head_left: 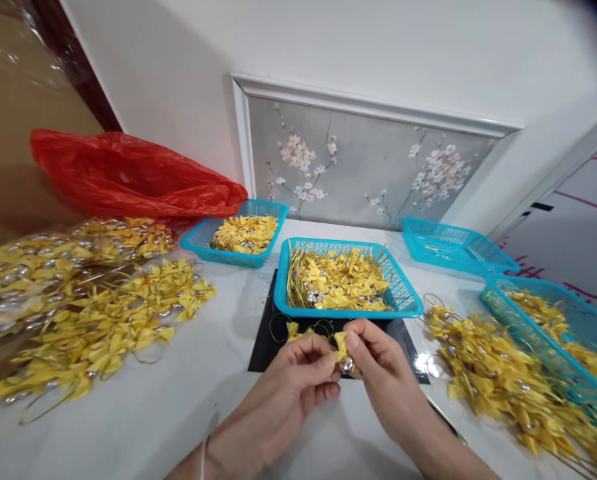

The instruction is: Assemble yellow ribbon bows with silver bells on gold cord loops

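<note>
On my feed, a yellow pile [143, 303] lies left; then my left hand [291, 380] and right hand [391, 370] pinch one yellow bow [340, 343] between them — adjusting it, I judge — which calls for steady, light pressure.

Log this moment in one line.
Left hand, right hand: fingers on yellow bow | silver bead: beside bow | blue basket: beyond, holding more bows

A red bag [133, 170] lies near a floral panel [363, 163].
</note>
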A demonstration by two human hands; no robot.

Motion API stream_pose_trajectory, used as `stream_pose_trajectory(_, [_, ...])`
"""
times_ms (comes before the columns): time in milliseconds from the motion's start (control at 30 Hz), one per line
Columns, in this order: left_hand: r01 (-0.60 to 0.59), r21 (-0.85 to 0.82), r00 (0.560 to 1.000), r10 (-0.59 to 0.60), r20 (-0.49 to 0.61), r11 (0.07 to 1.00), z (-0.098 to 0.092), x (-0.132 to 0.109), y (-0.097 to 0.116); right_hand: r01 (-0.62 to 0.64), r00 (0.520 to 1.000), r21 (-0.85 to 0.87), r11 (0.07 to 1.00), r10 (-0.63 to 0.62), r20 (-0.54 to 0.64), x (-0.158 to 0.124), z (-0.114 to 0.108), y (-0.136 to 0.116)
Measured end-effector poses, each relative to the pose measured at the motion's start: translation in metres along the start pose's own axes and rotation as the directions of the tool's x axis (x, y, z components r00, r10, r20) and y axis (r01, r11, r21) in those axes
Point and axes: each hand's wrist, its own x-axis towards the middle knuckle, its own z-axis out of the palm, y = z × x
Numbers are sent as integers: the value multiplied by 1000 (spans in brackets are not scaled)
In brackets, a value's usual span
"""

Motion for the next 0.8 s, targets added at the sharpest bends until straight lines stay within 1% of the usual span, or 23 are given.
stream_pose_trajectory(67, [44,-64,999,-44,16,997,0,0,-2,-55,998,158,986,56,-1,0,2,0])
stream_pose_trajectory(133, [50,-67,998,-48,30,996,0,1,-4,-111,994,282,953,108,26,1,3,-1])
stream_pose_trajectory(200, [6,-7,1000,-6,19,1000,0,1,-4,-156,988,333,930,145,57,3,2,-2])
stream_pose_trajectory(233, [-28,43,1000,28,5,999,0,1,-3,-168,986,324,931,155,67,4,1,-2])
stream_pose_trajectory(300, [-104,146,994,108,-15,984,1,1,0,-169,985,264,950,156,69,6,-2,-1])
stream_pose_trajectory(367, [-162,218,985,170,-19,962,2,1,3,-138,990,193,972,131,47,6,-4,0])
stream_pose_trajectory(467, [-195,273,978,209,-22,942,2,-1,8,-97,995,128,987,97,8,6,-6,0])
stream_pose_trajectory(533, [-166,277,983,180,-29,947,3,-2,8,-85,996,100,991,86,-6,6,-5,-1])
stream_pose_trajectory(600, [-104,271,993,115,-27,957,4,-2,6,-51,998,39,998,52,-34,6,-4,-3])
stream_pose_trajectory(700, [-30,276,999,41,-35,961,6,-3,2,60,995,-127,990,-69,-73,5,-2,-5])
stream_pose_trajectory(800, [-6,254,997,26,-78,967,7,-2,0,125,987,-253,959,-146,-65,3,0,-4])
